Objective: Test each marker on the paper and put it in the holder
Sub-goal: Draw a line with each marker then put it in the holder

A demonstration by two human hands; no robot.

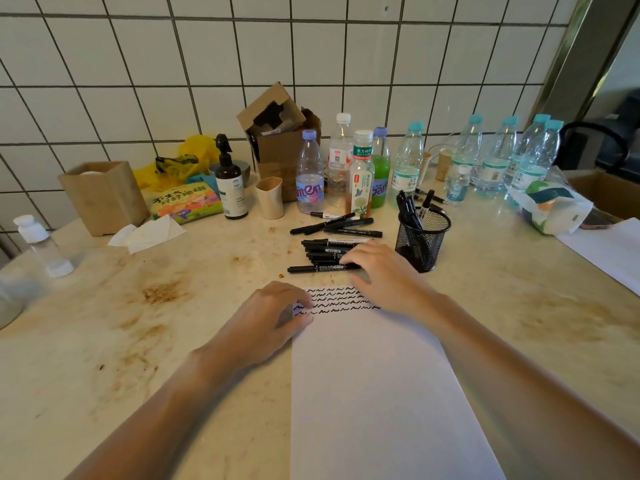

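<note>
Black plastic marker (320, 268) — light, stiff, slick — best pinched mid-barrel; right hand (384, 271) fingers rest loosely on it, left hand (273, 315) fingers press the paper (374, 393) flat.

Paper (374, 393) flat on counter (104, 341), nearest viewer. Left hand (273, 317) on paper's far-left corner, right hand (381, 271) at far edge, fingertips on nearest marker (311, 268). Marker pile (329, 249) just behind paper. Mesh holder (422, 240) right of pile, markers standing in it. Bottles (360, 174) behind, along tiled wall (138, 64).
</note>
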